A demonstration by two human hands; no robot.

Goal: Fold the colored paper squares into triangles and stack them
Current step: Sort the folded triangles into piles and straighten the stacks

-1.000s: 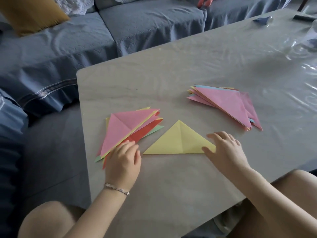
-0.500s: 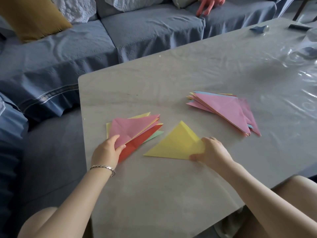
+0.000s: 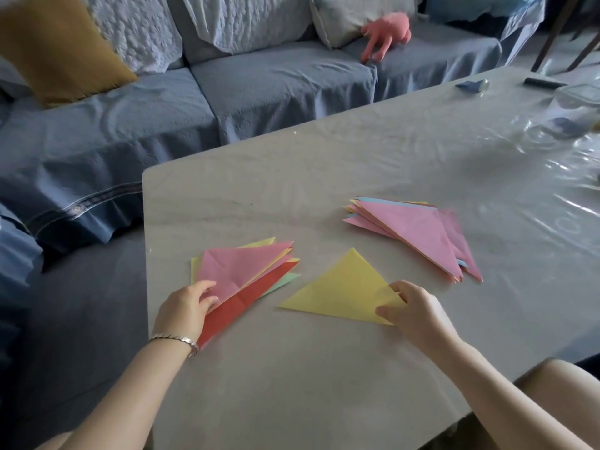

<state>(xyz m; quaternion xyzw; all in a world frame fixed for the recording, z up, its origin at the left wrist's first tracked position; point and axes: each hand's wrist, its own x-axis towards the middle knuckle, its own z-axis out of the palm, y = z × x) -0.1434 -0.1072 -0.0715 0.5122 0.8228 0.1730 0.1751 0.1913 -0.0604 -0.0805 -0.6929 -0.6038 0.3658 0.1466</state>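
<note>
A yellow triangle (image 3: 341,292) is seen on the table (image 3: 324,384), between two piles of paper. Its right corner is pinched by the right hand (image 3: 418,315). The pink paper (image 3: 240,271) on top of the left pile (image 3: 279,280) is held at its edge by the curled fingers of the left hand (image 3: 186,306). The right pile (image 3: 418,235) is left alone, apart from both hands.

R hand (image 3: 418,315): flat→pinches yellow triangle (image 3: 341,293) corner | triangle turned | L hand (image 3: 183,308): moved to left pile (image 3: 246,271) edge
</note>
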